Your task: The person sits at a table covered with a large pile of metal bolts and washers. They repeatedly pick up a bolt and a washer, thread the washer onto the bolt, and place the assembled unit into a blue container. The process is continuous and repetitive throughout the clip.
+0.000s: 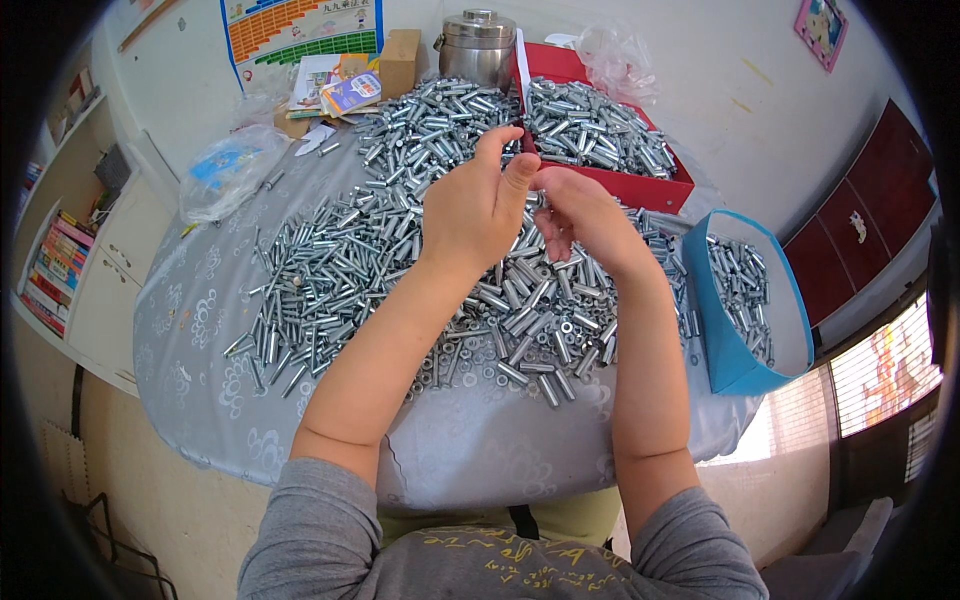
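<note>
Both hands meet above a broad heap of silvery metal bolts and sleeves point(330, 270). My left hand point(465, 215) has its index finger and thumb bent toward my right hand, with a small gap between their tips; its other fingers are hidden. My right hand point(585, 210) is curled, its fingertips pointing down and in beside my left thumb. Anything held between the hands is too small or too hidden to make out. Loose nuts and washers point(480, 360) lie under my forearms at the heap's near edge.
Behind the hands stands a red box point(640, 188) full of bolts. A blue fabric bin point(735, 375) with more metal parts is at the right. A steel pot point(478, 50), booklets point(350, 92) and a plastic bag point(235, 165) sit farther back on the grey tablecloth point(200, 400).
</note>
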The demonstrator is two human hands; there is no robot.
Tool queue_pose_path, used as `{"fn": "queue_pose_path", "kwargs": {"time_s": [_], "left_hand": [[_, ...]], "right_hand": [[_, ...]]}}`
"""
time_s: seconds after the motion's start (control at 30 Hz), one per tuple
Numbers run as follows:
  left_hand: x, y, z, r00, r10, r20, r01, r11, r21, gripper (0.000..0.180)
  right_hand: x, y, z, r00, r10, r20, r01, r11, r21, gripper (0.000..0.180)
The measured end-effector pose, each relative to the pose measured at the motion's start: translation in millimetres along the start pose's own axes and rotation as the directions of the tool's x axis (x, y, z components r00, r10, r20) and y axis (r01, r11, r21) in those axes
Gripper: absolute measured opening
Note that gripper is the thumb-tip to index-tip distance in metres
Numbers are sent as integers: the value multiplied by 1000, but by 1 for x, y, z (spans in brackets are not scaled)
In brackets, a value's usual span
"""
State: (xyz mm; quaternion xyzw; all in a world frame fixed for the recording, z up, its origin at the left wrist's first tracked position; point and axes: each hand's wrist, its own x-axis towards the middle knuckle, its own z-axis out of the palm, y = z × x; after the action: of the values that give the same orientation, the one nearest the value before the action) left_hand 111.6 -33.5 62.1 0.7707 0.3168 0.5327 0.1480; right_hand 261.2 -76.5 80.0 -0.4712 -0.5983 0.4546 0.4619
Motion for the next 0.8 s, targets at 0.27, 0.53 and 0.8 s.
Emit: {"fn": "queue_pose_path", "kwargs": {"time_s": [0.27, 0.53, 0.8], "left_hand": [[1, -4, 1, 999, 9, 52, -11, 999, 33, 58], [0, -7, 2, 999, 20, 30, -22, 999, 41, 56], [-1, -11, 6, 999, -31, 31, 30, 999, 14, 58]], "right_hand": [[3, 10, 0, 997, 25, -70, -24, 1000, 13, 39], [5, 11, 3, 994, 95, 49, -96, 995, 9, 48], [6, 17, 3, 997, 72, -39, -73, 996, -43, 45]]}}
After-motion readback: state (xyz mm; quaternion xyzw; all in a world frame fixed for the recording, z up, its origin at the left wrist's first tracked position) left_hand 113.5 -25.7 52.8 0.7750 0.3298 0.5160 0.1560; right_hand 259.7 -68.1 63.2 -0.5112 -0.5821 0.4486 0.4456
